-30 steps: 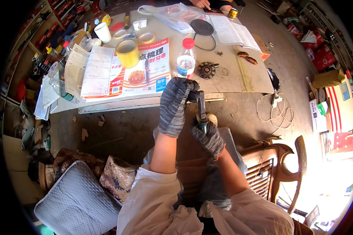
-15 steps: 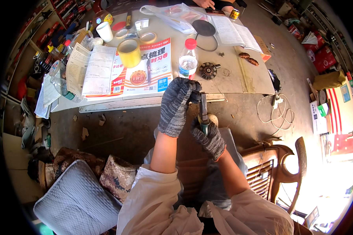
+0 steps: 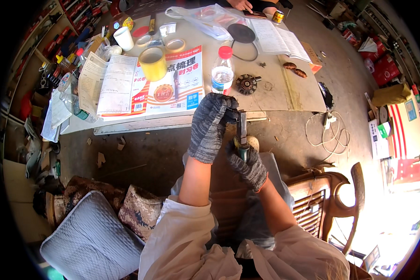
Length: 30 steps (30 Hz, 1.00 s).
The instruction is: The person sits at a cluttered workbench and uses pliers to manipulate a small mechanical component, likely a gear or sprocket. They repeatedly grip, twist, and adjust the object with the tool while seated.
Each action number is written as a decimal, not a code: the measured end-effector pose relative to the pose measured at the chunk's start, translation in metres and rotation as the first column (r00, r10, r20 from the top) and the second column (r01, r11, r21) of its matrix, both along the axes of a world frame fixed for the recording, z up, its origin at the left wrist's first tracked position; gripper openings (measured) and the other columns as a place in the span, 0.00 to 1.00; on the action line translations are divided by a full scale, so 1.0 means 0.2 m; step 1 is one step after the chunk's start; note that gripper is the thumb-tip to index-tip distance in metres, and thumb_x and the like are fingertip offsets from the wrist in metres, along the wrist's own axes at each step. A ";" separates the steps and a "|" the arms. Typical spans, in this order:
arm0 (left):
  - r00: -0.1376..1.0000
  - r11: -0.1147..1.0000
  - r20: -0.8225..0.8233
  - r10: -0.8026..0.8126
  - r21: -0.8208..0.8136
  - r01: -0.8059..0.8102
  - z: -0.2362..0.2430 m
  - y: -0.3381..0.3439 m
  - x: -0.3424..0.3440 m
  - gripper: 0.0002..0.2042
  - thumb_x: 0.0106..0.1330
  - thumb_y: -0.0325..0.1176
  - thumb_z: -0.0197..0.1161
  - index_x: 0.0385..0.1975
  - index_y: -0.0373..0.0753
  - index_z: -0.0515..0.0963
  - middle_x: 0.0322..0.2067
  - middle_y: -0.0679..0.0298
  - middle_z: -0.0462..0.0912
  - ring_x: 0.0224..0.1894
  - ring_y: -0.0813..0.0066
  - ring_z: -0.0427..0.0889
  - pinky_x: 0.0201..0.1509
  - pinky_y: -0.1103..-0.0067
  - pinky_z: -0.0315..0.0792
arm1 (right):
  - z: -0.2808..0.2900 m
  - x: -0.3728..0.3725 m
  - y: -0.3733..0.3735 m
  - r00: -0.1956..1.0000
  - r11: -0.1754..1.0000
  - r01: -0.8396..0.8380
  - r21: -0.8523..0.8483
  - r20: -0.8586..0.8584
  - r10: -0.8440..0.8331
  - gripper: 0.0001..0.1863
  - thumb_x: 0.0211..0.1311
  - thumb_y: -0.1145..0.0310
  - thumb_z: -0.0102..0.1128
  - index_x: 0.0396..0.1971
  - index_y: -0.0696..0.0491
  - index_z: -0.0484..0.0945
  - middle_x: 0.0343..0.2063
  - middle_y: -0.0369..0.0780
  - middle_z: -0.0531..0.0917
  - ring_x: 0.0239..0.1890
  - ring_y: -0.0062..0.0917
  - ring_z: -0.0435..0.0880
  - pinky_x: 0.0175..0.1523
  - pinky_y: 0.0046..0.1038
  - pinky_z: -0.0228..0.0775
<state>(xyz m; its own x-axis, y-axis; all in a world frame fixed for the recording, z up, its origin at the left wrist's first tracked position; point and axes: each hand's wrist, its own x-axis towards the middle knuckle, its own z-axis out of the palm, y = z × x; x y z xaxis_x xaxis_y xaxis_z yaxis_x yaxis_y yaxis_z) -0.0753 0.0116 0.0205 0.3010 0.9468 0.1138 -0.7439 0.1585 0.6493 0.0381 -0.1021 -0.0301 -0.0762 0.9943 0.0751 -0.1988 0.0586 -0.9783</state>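
My left hand [image 3: 210,126], in a grey knit glove, is closed around a small dark object [image 3: 231,114] that I cannot make out. My gloved right hand [image 3: 247,168] grips the green handle of a metal tool [image 3: 242,130] with a flat blade, held upright, its tip at the object. Just beyond my hands on the table [image 3: 289,98] stand a red-capped water bottle [image 3: 222,74] and a round dark slotted metal part [image 3: 246,84].
Printed papers [image 3: 168,91], yellow tape [image 3: 152,63], a plastic bag [image 3: 203,18] and clutter cover the table. A co-worker's hand [image 3: 240,4] shows at the far edge. A wooden chair [image 3: 322,200] and grey cushion [image 3: 91,233] flank me; a white cord [image 3: 331,140] hangs at right.
Both hands keep nearly the same place and grip, with only very slight shifts of the tool and fingers.
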 end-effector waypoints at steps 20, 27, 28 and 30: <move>1.000 0.998 -0.031 0.004 0.055 -0.003 -0.02 0.01 0.00 0.10 0.66 0.31 0.58 0.42 0.34 0.73 0.37 0.59 0.82 0.34 0.77 0.80 0.38 0.82 0.74 | 0.01 0.00 0.03 0.998 0.996 0.049 0.079 0.038 -0.053 0.18 0.62 0.70 0.57 0.51 0.50 0.68 0.38 0.29 0.73 0.37 0.10 0.73 0.39 0.12 0.67; 0.998 0.999 -0.057 0.026 0.028 -0.024 0.00 0.00 0.01 0.07 0.64 0.32 0.61 0.38 0.37 0.75 0.33 0.61 0.81 0.31 0.75 0.78 0.36 0.80 0.73 | -0.03 0.02 0.02 0.992 0.990 -0.001 -0.140 -0.125 -0.016 0.20 0.59 0.72 0.60 0.52 0.51 0.68 0.42 0.32 0.74 0.40 0.13 0.73 0.42 0.15 0.67; 0.998 0.999 -0.059 0.029 0.026 -0.027 0.00 0.00 0.01 0.07 0.64 0.33 0.61 0.38 0.37 0.75 0.33 0.61 0.81 0.30 0.75 0.78 0.36 0.80 0.73 | -0.02 0.02 0.01 0.997 0.995 0.008 -0.102 -0.074 -0.015 0.20 0.60 0.70 0.59 0.52 0.51 0.68 0.42 0.32 0.74 0.40 0.13 0.73 0.42 0.15 0.67; 0.998 0.999 -0.056 0.020 0.034 -0.018 0.00 0.00 0.00 0.08 0.65 0.32 0.60 0.39 0.36 0.74 0.34 0.61 0.81 0.31 0.76 0.79 0.37 0.81 0.73 | 0.00 0.01 0.00 0.999 0.999 0.026 -0.040 0.029 -0.025 0.20 0.62 0.67 0.58 0.53 0.51 0.67 0.41 0.32 0.74 0.38 0.13 0.73 0.41 0.15 0.67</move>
